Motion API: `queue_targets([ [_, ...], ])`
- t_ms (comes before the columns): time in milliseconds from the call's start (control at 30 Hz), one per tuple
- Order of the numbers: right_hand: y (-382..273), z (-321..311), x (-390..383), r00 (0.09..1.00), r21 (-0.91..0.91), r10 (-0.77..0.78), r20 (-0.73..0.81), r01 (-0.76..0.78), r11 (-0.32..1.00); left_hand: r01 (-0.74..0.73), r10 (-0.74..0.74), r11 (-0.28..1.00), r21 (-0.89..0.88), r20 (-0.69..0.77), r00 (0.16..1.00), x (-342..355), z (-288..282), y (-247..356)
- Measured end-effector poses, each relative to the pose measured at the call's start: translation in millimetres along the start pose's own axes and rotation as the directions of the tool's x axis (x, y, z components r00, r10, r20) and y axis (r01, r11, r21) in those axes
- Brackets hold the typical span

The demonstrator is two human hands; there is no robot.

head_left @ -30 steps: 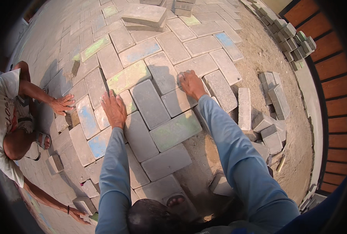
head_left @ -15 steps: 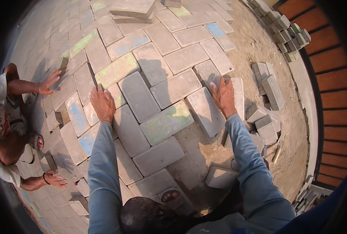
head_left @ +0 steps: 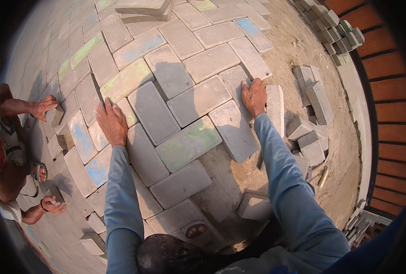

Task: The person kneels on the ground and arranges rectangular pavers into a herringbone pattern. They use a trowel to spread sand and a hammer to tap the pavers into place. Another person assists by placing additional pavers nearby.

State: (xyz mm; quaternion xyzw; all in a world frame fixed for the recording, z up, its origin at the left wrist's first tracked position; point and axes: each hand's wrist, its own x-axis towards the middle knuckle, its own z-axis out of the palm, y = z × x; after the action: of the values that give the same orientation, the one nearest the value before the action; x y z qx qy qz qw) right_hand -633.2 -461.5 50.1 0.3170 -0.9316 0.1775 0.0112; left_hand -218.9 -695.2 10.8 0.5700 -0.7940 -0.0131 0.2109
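My left hand [head_left: 112, 124] lies with fingers spread on the laid pavers, close to a green-smeared paver [head_left: 126, 81]. A plain grey paver [head_left: 153, 112] sits just right of it. My right hand [head_left: 255, 97] touches the right side of a shaded paver [head_left: 234, 81], its fingers bent downward and slightly apart; their tips are partly hidden. Below that hand, a grey paver [head_left: 234, 130] lies against the right end of another green-stained paver [head_left: 189, 142]. Right of my right hand is a loose, pale paver [head_left: 275, 107].
At left a co-worker's hand [head_left: 45, 107] is on a tilted paver [head_left: 55, 115]; their other hand [head_left: 54, 204] is lower. Loose pavers [head_left: 319, 105] lie on sand [head_left: 335, 169] at right, before an orange slatted gate [head_left: 390, 109]. Stacked pavers [head_left: 143, 9] rest on the paving.
The grey paver below my right hand has shifted left, closing the gap beside the green-stained one. My right hand has moved up and slightly left. The co-worker's upper hand has reached the tilted paver.
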Motion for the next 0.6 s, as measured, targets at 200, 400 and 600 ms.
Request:
queue_targets([
  [200, 23.0, -17.5, 12.3, 0.953, -0.033, -0.163, 0.254, 0.177, 0.984, -0.043, 0.044, 0.999, -0.017, 0.023, 0.999, 4.7, 0.2, -5.4],
  [400, 62.1, -51.1, 87.1, 0.965, 0.004, -0.207, 0.16, 0.209, 0.978, -0.066, 0.066, 0.997, -0.032, -0.004, 0.998, 3.8, 5.5, -19.8],
  [600, 78.8, 3.8, 141.4, 0.988, 0.082, -0.028, 0.153, 0.016, 0.996, -0.078, 0.078, 0.997, -0.024, -0.005, 0.997, 4.1, 6.4, -10.7],
])
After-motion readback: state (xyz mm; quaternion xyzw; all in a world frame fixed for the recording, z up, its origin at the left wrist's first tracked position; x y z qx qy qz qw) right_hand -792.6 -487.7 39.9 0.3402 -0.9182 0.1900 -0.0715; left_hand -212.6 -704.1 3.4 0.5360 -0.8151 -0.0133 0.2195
